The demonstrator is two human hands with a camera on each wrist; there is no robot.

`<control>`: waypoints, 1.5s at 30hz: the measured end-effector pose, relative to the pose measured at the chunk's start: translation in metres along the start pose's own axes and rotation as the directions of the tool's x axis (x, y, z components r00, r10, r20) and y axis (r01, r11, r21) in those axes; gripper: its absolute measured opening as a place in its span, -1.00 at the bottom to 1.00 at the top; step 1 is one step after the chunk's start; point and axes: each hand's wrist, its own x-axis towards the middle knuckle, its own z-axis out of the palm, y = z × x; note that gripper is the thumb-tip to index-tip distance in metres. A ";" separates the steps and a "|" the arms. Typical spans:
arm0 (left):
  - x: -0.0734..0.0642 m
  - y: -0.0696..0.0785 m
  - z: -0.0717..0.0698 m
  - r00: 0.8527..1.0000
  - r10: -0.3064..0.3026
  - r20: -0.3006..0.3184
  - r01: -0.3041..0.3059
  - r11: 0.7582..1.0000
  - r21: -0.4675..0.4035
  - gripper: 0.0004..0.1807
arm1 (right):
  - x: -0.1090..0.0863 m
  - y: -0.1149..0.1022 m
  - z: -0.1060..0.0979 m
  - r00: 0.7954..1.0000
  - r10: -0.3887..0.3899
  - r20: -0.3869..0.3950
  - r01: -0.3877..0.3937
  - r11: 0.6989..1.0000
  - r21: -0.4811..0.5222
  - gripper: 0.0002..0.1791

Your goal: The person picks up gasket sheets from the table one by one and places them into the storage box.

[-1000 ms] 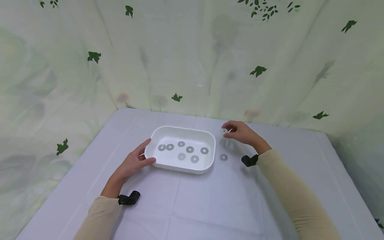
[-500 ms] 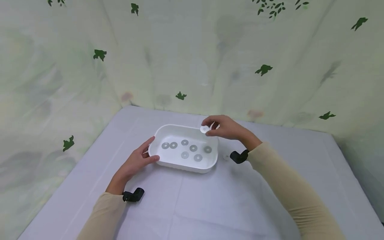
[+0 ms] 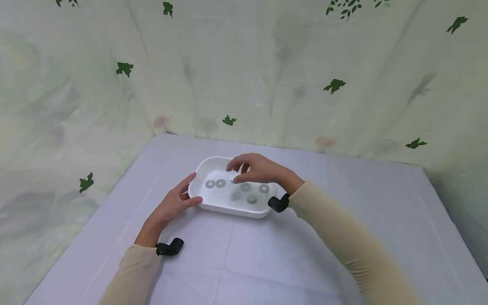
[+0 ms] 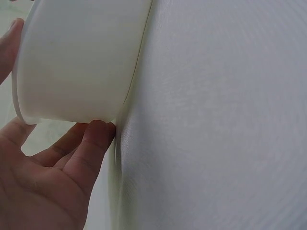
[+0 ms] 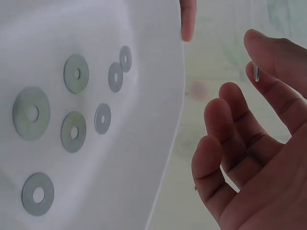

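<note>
A white rectangular tray (image 3: 228,209) stands on the table, with several flat grey washers (image 5: 76,74) lying apart or side by side on its floor. My left hand (image 3: 171,206) holds the tray's left end, thumb at the near corner of the rim; in the left wrist view its fingers (image 4: 91,148) bear against the outer wall. Above the tray's interior is my right hand (image 3: 259,170), pinching one washer (image 5: 257,73) between thumb and index finger, seen edge-on in the right wrist view. Its other fingers are loosely bent. The hand hides part of the tray's far side.
A white cloth covers the table (image 3: 362,212). Behind it and at the sides hangs a pale curtain (image 3: 267,84) with green leaf and bird shapes. Black wrist cameras (image 3: 170,247) sit on both wrists; the right one hangs close to the tray's right end.
My right hand has carried the pinched washer leftward from the table beside the tray to over its middle. A washer on the table at the right is now hidden. My left hand keeps its hold.
</note>
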 end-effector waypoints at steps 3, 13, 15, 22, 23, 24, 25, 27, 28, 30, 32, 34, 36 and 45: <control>-0.002 -0.001 0.000 1.000 -0.003 0.003 0.003 1.000 -0.006 0.02 | 0.006 -0.002 0.007 1.000 -0.002 0.023 0.002 1.000 0.003 -0.64; -0.001 -0.002 0.000 1.000 0.010 0.011 -0.010 1.000 -0.012 0.00 | 0.015 0.001 0.025 0.998 -0.010 0.066 0.010 1.000 -0.005 -0.64; 0.000 -0.002 0.000 1.000 0.015 0.015 -0.015 1.000 -0.016 0.00 | 0.015 0.002 0.026 0.998 -0.002 0.069 0.003 1.000 -0.007 -0.64; 0.002 -0.001 0.000 0.999 0.029 0.021 -0.029 0.999 -0.013 0.00 | 0.012 0.002 0.027 0.998 0.013 0.067 -0.011 1.000 -0.018 -0.64; 0.002 -0.001 0.000 0.999 0.028 0.021 -0.028 1.000 -0.011 0.00 | 0.013 0.002 0.027 0.998 0.012 0.067 -0.011 1.000 -0.016 -0.64; 0.002 -0.002 0.000 0.999 0.025 0.019 -0.025 1.000 -0.008 0.00 | 0.014 0.002 0.027 0.998 0.011 0.067 -0.010 1.000 -0.014 -0.63; 0.002 -0.002 0.000 1.000 0.023 0.017 -0.023 1.000 -0.010 0.00 | 0.015 0.002 0.027 0.998 0.010 0.067 -0.010 1.000 -0.012 -0.61; 0.002 -0.003 -0.001 1.000 0.019 0.014 -0.018 1.000 -0.010 0.00 | 0.016 0.002 0.027 0.998 0.019 0.067 -0.018 1.000 -0.014 -0.58; 0.003 -0.003 -0.001 1.000 0.019 0.015 -0.019 1.000 -0.011 0.00 | 0.017 0.003 0.027 0.998 0.026 0.066 -0.025 1.000 -0.018 -0.57; 0.003 -0.004 -0.001 1.000 0.016 0.017 -0.016 1.000 -0.011 0.01 | 0.016 0.003 0.025 0.997 0.044 0.063 -0.042 0.999 -0.030 -0.55; 0.003 -0.004 -0.001 1.000 0.015 0.016 -0.015 1.000 -0.010 0.02 | 0.014 0.004 0.021 0.997 0.064 0.053 -0.062 0.997 -0.047 -0.58; 0.003 -0.004 -0.002 1.000 0.016 0.012 -0.016 1.000 -0.011 0.02 | 0.009 0.006 0.016 0.996 0.081 0.038 -0.079 0.995 -0.055 -0.62; 0.003 -0.005 -0.003 1.000 0.017 0.007 -0.017 1.000 -0.008 0.02 | 0.001 0.008 0.010 0.996 0.086 0.018 -0.085 0.994 -0.066 -0.63; 0.003 -0.005 -0.001 1.000 0.014 0.016 -0.014 0.999 -0.032 0.03 | -0.069 0.034 -0.010 0.990 0.082 -0.114 -0.094 0.990 -0.103 -0.69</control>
